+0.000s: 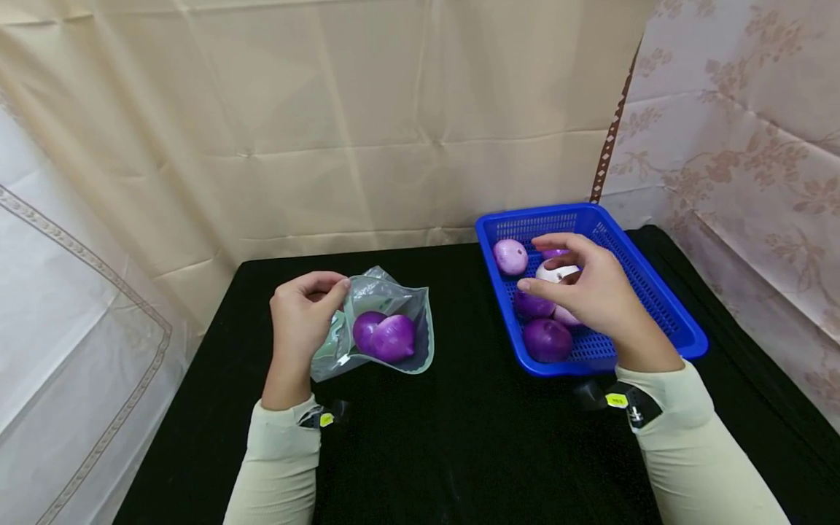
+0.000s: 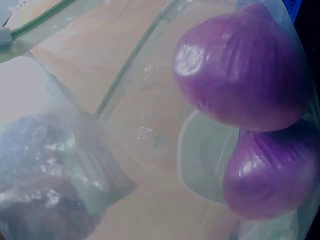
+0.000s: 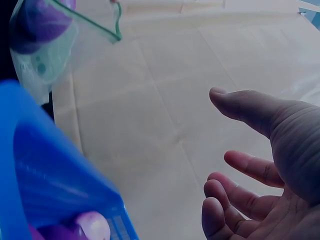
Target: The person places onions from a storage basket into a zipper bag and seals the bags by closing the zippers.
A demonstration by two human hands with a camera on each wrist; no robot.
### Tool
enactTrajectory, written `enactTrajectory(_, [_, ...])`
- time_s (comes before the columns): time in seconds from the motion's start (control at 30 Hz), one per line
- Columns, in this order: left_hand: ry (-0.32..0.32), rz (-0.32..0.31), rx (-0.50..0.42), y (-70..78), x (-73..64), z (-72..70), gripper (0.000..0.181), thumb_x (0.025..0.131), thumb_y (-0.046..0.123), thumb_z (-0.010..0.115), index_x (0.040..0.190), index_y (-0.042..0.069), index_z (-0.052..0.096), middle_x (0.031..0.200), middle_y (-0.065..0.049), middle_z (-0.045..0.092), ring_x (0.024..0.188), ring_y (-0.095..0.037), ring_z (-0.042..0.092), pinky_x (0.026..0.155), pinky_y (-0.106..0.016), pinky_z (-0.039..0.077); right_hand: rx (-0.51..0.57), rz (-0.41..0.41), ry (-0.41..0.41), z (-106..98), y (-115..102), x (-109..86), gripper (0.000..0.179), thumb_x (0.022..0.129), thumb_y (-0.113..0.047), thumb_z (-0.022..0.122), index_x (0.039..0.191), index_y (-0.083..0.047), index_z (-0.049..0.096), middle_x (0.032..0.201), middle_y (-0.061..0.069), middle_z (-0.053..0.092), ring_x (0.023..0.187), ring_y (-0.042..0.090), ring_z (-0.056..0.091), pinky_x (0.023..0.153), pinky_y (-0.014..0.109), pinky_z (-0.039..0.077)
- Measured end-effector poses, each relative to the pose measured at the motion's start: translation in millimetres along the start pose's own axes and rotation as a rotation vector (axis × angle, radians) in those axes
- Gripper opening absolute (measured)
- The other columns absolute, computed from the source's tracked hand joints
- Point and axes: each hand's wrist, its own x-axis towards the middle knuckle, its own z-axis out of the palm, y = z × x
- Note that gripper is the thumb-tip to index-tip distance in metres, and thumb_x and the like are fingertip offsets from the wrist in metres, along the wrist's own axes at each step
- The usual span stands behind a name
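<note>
My left hand (image 1: 298, 321) pinches the edge of a clear zip bag (image 1: 377, 297) between thumb and forefinger. Inside the bag lie two purple onions (image 1: 395, 339); the left wrist view shows one onion (image 2: 245, 70) touching the other (image 2: 272, 172) through the plastic. My right hand (image 1: 593, 292) hovers over a blue plastic basket (image 1: 646, 292), its fingers spread from the thumb and holding nothing. Below it in the basket sit several onions, among them a dark purple one (image 1: 547, 340), a pale pink one (image 1: 510, 257) and a whitish one (image 1: 547, 273). My right hand partly hides some of them.
A black cloth covers the table (image 1: 453, 437). Behind it hangs a beige curtain (image 1: 367, 131), with a floral cloth (image 1: 741, 146) at the right and a white cloth (image 1: 72, 306) at the left.
</note>
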Motion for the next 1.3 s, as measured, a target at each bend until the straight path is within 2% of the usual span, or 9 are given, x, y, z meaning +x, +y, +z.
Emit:
enactTrajectory(0.17, [0.003,0.004,-0.004,0.4,0.1,0.1,0.013,0.094,0.026,0.079,0.091,0.013,0.080,0.080,-0.004,0.075,0.065,-0.012,0.068,0.058,-0.020,0.054,-0.030,0.052,0.013,-12.1,12.3,-1.8,0.058,0.085,-0.045,0.085,0.136,-0.027,0.062,0.131,-0.003,0.064,0.106,0.016,0.060,0.077,0.026,0.051])
enactTrajectory(0.37, [-0.007,-0.011,-0.009,0.7,-1.3,-0.8,0.014,0.094,0.027,0.078,0.093,0.013,0.080,0.081,-0.004,0.074,0.067,-0.014,0.068,0.059,-0.021,0.054,-0.108,0.111,-0.003,-28.2,30.0,-6.3,0.066,0.085,-0.050,0.083,0.139,-0.020,0.060,0.139,0.008,0.058,0.115,0.029,0.061,0.072,0.028,0.054])
enactTrajectory(0.57, [-0.012,-0.004,-0.018,1.5,-1.2,-1.5,0.014,0.094,0.027,0.078,0.093,0.013,0.080,0.080,-0.004,0.074,0.067,-0.014,0.068,0.058,-0.021,0.054,-0.222,0.153,-0.053,-38.6,49.5,-10.3,0.073,0.084,-0.055,0.082,0.140,-0.014,0.058,0.144,0.018,0.056,0.119,0.040,0.061,0.085,0.054,0.054])
enactTrajectory(0.67, [-0.014,-0.005,-0.019,2.1,-0.6,-1.6,0.014,0.094,0.027,0.078,0.093,0.013,0.080,0.080,-0.005,0.074,0.067,-0.014,0.068,0.059,-0.021,0.054,-0.268,0.158,-0.070,-43.2,57.7,-11.5,0.074,0.084,-0.056,0.081,0.139,-0.012,0.059,0.141,0.021,0.059,0.118,0.042,0.062,0.089,0.061,0.052])
enactTrajectory(0.87, [-0.012,-0.008,-0.020,2.8,0.3,-1.5,0.014,0.094,0.027,0.078,0.092,0.013,0.080,0.080,-0.005,0.074,0.067,-0.014,0.068,0.058,-0.021,0.054,-0.317,0.158,-0.142,-50.0,73.0,-9.0,0.074,0.085,-0.055,0.081,0.137,-0.007,0.060,0.135,0.026,0.063,0.115,0.044,0.065,0.090,0.062,0.053])
enactTrajectory(1.17, [-0.006,-0.005,-0.010,0.8,0.9,-0.6,0.013,0.094,0.026,0.079,0.092,0.013,0.080,0.080,-0.004,0.074,0.065,-0.013,0.068,0.057,-0.021,0.053,-0.346,0.179,-0.282,-53.1,93.5,1.9,0.079,0.085,-0.054,0.081,0.139,-0.002,0.057,0.137,0.034,0.059,0.118,0.053,0.062,0.093,0.065,0.052])
enactTrajectory(1.3, [-0.008,-0.010,-0.011,0.6,0.9,-0.6,0.014,0.094,0.026,0.079,0.092,0.012,0.080,0.080,-0.005,0.074,0.066,-0.013,0.068,0.058,-0.021,0.054,-0.355,0.214,-0.334,-52.0,98.5,6.8,0.082,0.084,-0.052,0.083,0.140,0.002,0.055,0.139,0.037,0.056,0.122,0.056,0.058,0.097,0.066,0.050])
